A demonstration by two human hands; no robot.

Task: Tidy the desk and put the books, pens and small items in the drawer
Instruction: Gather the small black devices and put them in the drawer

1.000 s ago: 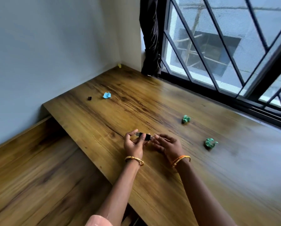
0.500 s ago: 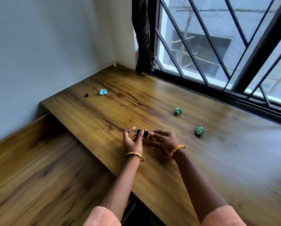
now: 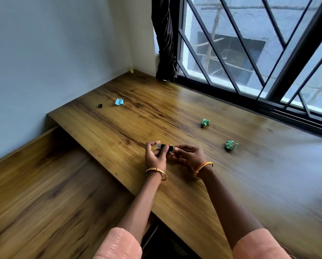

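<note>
Both hands meet over the middle of the wooden desk (image 3: 193,193). Between them is a small black stick-shaped item with a metal end (image 3: 165,147), like a USB stick. My left hand (image 3: 155,157) pinches its left, metal end with thumb and fingers. My right hand (image 3: 189,156) pinches its right, black end. A small black cap-like piece (image 3: 100,105) lies far back on the left of the desk. Most of the item is hidden by my fingers.
A crumpled blue paper (image 3: 119,101) lies beside the black piece. Two crumpled green papers (image 3: 205,122) (image 3: 231,145) lie to the right of my hands. A lower wooden surface (image 3: 44,193) adjoins the desk on the left. A barred window (image 3: 249,53) and a dark curtain (image 3: 165,38) line the far side.
Both hands have stayed on the small black item, holding it in the same spot. The camera has moved a little; nothing on the desk has shifted.
</note>
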